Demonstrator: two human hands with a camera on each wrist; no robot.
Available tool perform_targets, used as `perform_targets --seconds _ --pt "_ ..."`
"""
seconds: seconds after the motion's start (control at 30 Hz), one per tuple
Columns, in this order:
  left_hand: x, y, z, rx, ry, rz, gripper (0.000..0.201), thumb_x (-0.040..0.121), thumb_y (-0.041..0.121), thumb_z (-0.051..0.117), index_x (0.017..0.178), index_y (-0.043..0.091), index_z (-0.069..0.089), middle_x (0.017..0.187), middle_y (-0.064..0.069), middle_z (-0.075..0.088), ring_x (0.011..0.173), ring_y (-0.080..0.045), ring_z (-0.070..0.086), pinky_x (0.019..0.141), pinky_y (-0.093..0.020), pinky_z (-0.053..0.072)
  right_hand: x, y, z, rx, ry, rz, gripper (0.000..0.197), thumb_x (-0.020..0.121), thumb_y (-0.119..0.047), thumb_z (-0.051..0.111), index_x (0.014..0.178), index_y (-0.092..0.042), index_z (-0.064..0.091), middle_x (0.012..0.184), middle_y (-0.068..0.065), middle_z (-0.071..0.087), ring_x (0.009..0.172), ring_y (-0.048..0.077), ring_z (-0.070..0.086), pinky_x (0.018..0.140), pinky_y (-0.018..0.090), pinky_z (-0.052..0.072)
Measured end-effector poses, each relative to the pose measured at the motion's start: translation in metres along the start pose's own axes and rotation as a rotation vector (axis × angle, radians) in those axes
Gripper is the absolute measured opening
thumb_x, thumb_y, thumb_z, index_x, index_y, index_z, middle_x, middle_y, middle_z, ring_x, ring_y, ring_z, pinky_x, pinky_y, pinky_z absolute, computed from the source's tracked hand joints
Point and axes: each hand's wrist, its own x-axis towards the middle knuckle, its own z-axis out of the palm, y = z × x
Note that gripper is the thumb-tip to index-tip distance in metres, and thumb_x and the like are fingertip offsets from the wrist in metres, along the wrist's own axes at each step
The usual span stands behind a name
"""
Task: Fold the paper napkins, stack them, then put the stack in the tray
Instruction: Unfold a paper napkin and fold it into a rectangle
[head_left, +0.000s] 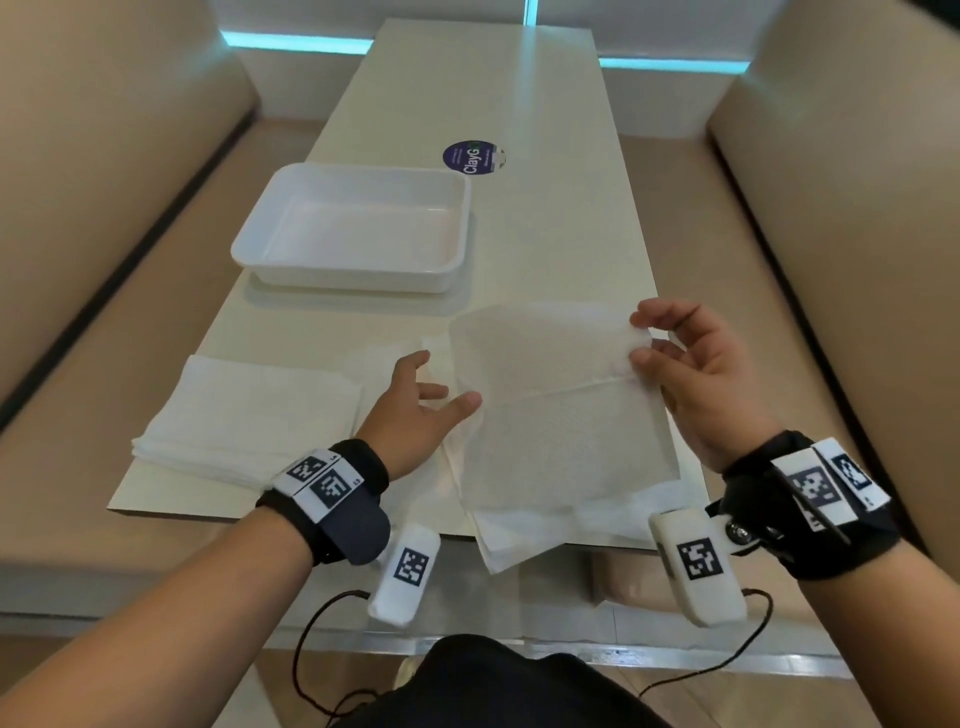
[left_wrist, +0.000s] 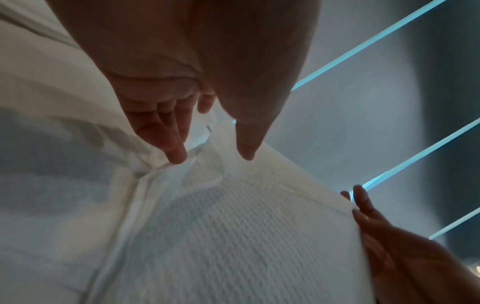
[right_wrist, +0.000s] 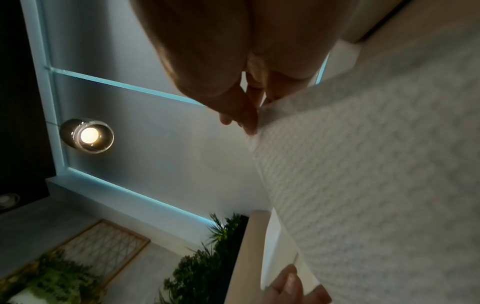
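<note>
Right hand (head_left: 691, 374) — thumb and fingers pinched on the far right corner of a white paper napkin (head_left: 561, 405), which is lifted off the pile of unfolded napkins (head_left: 524, 535) at the near edge of the table (head_left: 561, 228). Left hand (head_left: 415, 410) — fingers spread and relaxed at the napkin's left edge, thumb against the sheet, gripping nothing. Folded stack (head_left: 249, 410) lies on the table left of the hands; white tray (head_left: 353, 228) stands beyond it, just apart

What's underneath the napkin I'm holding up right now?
Under the lifted napkin, pinched by the right hand, more unfolded napkins lie at the table edge, overhanging it. The lifted sheet covers most of them, so their number can't be told.
</note>
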Motion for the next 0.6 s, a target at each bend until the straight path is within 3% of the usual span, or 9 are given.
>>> perform_targets --seconds 0.07,0.13,0.23,0.33,0.47,0.6 --pt "0.001 0.003 0.002 0.001 -0.033 -0.012 0.086 0.083 0.048 0.068 0.148 0.027 0.017 0.113 0.007 0.066 0.102 -0.013 0.063 0.089 -0.03 0.044 0.001 -0.001 -0.004 0.062 0.037 0.011 0.038 0.088 0.015 0.048 0.101 -0.019 0.058 0.106 -0.004 0.058 0.075 0.004 0.06 0.074 0.02 0.052" --pt "0.004 0.002 0.004 0.003 -0.039 0.002 0.081 0.084 0.044 0.069 0.148 0.026 0.021 0.103 0.009 0.071 0.101 -0.013 0.063 0.092 -0.03 0.043 0.002 0.001 -0.006 0.104 0.06 0.032 0.037 0.088 0.016 0.047 0.101 -0.017 0.057 0.106 -0.003 0.058 0.073 0.004 0.06 0.072 0.018 0.053" --pt "0.008 0.003 0.006 -0.004 -0.027 0.026 0.066 0.087 0.038 0.067 0.143 0.025 0.034 0.105 0.006 0.07 0.105 -0.014 0.062 0.094 -0.029 0.042 0.001 0.005 -0.01 0.147 0.081 0.062 0.036 0.088 0.016 0.046 0.101 -0.016 0.056 0.106 -0.002 0.058 0.073 0.005 0.062 0.07 0.019 0.054" --pt "0.009 0.005 0.007 -0.038 -0.034 0.052 0.054 0.09 0.033 0.065 0.138 0.024 0.043 0.101 0.006 0.072 0.104 -0.007 0.061 0.092 -0.025 0.041 0.001 0.006 -0.01 0.193 0.068 0.067 0.034 0.088 0.016 0.047 0.101 -0.015 0.055 0.106 -0.002 0.057 0.076 0.008 0.062 0.069 0.02 0.054" --pt "0.014 0.004 0.008 -0.075 -0.009 0.062 0.044 0.089 0.034 0.066 0.13 0.027 0.048 0.093 0.006 0.074 0.099 -0.009 0.063 0.1 -0.04 0.046 0.003 0.001 -0.007 0.214 0.034 0.04 0.03 0.082 0.007 0.055 0.101 -0.016 0.056 0.106 -0.003 0.058 0.077 0.008 0.061 0.068 0.021 0.052" --pt "0.016 0.005 0.009 -0.134 0.027 0.138 0.038 0.088 0.023 0.069 0.122 0.028 0.053 0.083 0.002 0.073 0.088 -0.011 0.064 0.097 -0.041 0.048 0.008 0.0 -0.006 0.047 0.077 0.035 0.034 0.089 0.013 0.051 0.101 -0.018 0.057 0.111 0.001 0.059 0.078 0.008 0.062 0.07 0.02 0.053"
